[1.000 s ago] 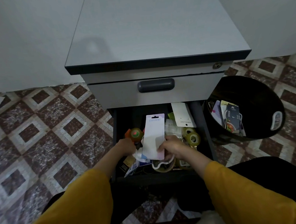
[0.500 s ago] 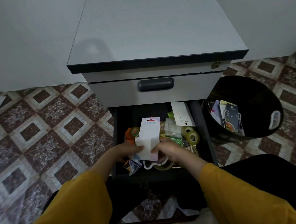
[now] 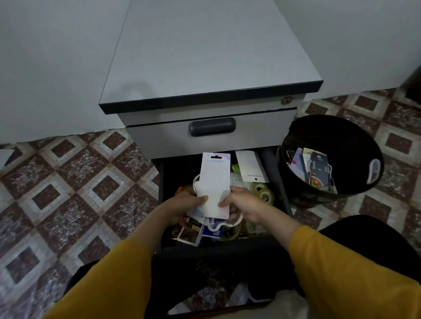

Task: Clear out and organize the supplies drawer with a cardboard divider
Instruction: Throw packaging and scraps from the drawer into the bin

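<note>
As L hand (image 3: 183, 209), R hand (image 3: 248, 204) pinch | card (image 3: 214, 181) base btwn fingers (image 3: 203, 199)

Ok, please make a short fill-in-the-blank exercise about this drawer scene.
1. The left hand and right hand hold a card printed ____ SET.
2. The bin stands to the ____ of the drawer.
3. A pack in the bin reads ____.
Missing: STAPLER; right; SPOON.

Home room, patterned floor tiles (image 3: 65, 194), drawer cabinet (image 3: 207, 60)
</note>
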